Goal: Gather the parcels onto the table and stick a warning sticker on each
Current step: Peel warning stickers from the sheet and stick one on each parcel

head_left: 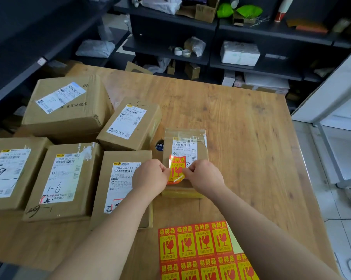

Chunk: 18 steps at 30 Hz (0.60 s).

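Note:
Several brown cardboard parcels with white shipping labels lie on the left half of the wooden table (241, 122). A small parcel (185, 136) sits in the middle. Over its near end I hold a red and yellow warning sticker (176, 170), curled, between both hands. My left hand (150, 175) pinches its left edge and my right hand (205, 174) pinches its right edge. A sheet of the same warning stickers (203, 251) lies at the table's near edge. The parcel (120, 178) under my left forearm is partly hidden.
Dark shelving (211, 57) behind the table holds bags, tape rolls and small boxes. A large parcel (67, 102) sits at the far left. A white frame (332, 138) stands to the right of the table.

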Each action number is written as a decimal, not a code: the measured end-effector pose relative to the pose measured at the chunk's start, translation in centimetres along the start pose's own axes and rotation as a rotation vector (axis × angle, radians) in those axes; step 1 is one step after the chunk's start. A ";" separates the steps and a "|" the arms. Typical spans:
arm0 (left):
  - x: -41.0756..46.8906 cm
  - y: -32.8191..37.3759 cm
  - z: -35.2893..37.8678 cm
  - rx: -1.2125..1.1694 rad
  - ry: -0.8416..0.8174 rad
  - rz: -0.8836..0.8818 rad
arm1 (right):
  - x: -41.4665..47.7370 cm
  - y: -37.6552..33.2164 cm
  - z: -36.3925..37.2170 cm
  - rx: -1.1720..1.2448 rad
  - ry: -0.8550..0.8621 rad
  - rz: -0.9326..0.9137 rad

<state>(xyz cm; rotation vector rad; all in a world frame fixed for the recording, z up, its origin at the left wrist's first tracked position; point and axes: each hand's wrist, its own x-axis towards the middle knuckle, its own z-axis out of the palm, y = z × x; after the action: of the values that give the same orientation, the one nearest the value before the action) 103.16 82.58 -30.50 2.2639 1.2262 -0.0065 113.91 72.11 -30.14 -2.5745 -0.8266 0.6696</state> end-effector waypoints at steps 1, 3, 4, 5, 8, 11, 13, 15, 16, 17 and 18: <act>0.0 0.0 0.0 0.000 0.001 0.005 | 0.0 0.0 0.0 0.000 -0.004 -0.002; 0.0 0.0 -0.1 -0.002 0.000 0.008 | 0.0 0.0 -0.1 0.001 -0.014 -0.003; 0.0 0.1 -0.1 -0.003 -0.002 0.009 | 0.0 0.0 -0.1 0.000 -0.018 -0.001; 0.0 0.1 -0.2 -0.004 -0.003 0.008 | -0.1 0.0 -0.1 -0.001 -0.021 0.001; -0.1 0.1 -0.2 0.000 -0.003 0.006 | -0.1 0.0 -0.2 -0.004 -0.028 0.001; -0.1 0.1 -0.2 0.011 -0.002 0.007 | 0.0 -0.1 -0.2 -0.016 -0.033 -0.001; -0.1 0.2 -0.2 0.020 0.002 0.010 | 0.0 -0.1 -0.1 -0.017 -0.034 0.002; -0.1 0.3 -0.2 0.024 0.003 0.009 | 0.1 -0.1 -0.1 -0.012 -0.032 0.007; -0.2 0.3 -0.2 0.024 0.004 0.008 | 0.1 -0.1 -0.1 -0.011 -0.029 0.006; -0.2 0.4 -0.2 0.025 0.007 0.006 | 0.0 -0.1 0.0 -0.014 -0.027 0.002; -0.2 0.4 -0.3 0.025 0.009 0.003 | 0.0 -0.1 0.0 -0.016 -0.025 -0.001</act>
<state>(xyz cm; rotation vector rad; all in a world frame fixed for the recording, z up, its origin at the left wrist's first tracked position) 103.26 82.39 -30.06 2.2899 1.2335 -0.0108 113.91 72.20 -30.07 -2.5846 -0.8443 0.6984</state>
